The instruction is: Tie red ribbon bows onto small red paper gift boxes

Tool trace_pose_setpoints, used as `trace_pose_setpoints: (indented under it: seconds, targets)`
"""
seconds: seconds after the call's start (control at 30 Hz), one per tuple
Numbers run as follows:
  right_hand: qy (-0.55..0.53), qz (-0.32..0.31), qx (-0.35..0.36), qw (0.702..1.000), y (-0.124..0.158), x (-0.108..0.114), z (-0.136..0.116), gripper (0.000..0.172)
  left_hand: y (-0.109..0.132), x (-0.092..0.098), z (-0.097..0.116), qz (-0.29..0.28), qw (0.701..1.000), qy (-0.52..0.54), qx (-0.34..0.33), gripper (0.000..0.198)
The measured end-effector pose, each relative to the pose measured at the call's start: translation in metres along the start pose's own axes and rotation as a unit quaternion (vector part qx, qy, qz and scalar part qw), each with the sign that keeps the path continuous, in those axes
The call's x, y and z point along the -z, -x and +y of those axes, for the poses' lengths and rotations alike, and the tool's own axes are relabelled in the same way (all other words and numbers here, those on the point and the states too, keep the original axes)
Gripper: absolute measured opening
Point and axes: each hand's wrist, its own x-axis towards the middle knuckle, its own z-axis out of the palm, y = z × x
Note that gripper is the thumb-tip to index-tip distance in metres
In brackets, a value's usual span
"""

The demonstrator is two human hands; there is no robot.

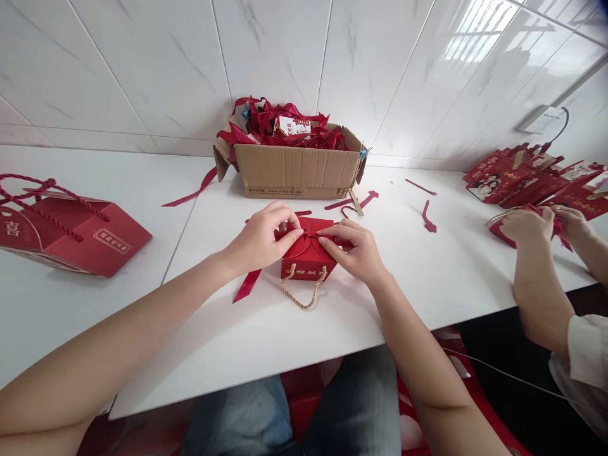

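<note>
A small red gift box (pixel 308 263) stands on the white table between my hands, its gold rope handle (pixel 304 305) hanging over the near side. Across its top runs a red ribbon (pixel 310 235), crossed or knotted at the middle. My left hand (pixel 266 234) pinches the ribbon at the left of the knot, thumb against fingers. From the right, my right hand (pixel 354 248) pinches it close to the knot. A loose ribbon end (pixel 247 286) lies on the table below my left hand.
Behind the box is a cardboard box (pixel 299 170) full of red ribbons. A larger red bag (pixel 80 234) lies at the left. Red scraps (pixel 429 217) dot the table (pixel 451 272). At the right, another person's hands (pixel 527 225) work on a red box near several red boxes (pixel 503 177).
</note>
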Motion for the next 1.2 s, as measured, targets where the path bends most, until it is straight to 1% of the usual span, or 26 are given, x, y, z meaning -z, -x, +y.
trace_pose_setpoints:
  seconds: [0.13,0.3,0.47,0.63,0.67,0.77,0.87,0.93,1.0,1.2]
  targets:
    - [0.000,0.001,-0.013,1.000,-0.001,-0.001,0.001,0.012,0.000,-0.001,-0.001,-0.004,1.000,0.001,-0.006,0.011]
    - [-0.003,-0.008,-0.037,0.999,-0.002,0.000,0.002,0.013,0.001,-0.003,-0.002,-0.012,1.000,0.004,0.001,0.011]
    - [-0.014,-0.009,-0.045,0.999,-0.001,0.000,0.001,0.014,0.001,-0.001,-0.004,-0.019,1.000,-0.005,-0.003,0.011]
    - [-0.018,-0.004,-0.039,0.999,-0.001,0.001,-0.001,0.014,0.001,0.001,0.000,-0.027,0.999,-0.016,-0.012,0.013]
    - [-0.018,-0.001,-0.034,0.999,-0.001,0.001,-0.001,0.014,0.001,0.001,0.001,-0.028,0.999,-0.019,-0.020,0.016]
    - [-0.019,-0.002,-0.025,1.000,-0.002,0.002,-0.001,0.017,0.001,0.001,0.003,-0.042,0.998,-0.033,-0.035,0.035]
    - [-0.019,-0.014,-0.030,0.999,-0.002,0.002,-0.001,0.019,0.001,0.002,0.005,-0.061,0.998,-0.031,-0.012,0.046]
    - [-0.024,-0.020,-0.034,0.999,-0.002,0.002,-0.001,0.019,0.001,0.002,0.006,-0.067,0.998,-0.018,-0.006,0.046]
    - [-0.030,-0.018,-0.036,0.999,-0.002,0.001,-0.002,0.018,0.001,0.002,0.006,-0.065,0.998,-0.014,-0.018,0.044]
    - [-0.030,-0.013,-0.037,0.999,-0.002,-0.001,-0.004,0.017,0.002,-0.002,0.006,-0.034,0.998,-0.039,-0.046,0.033]
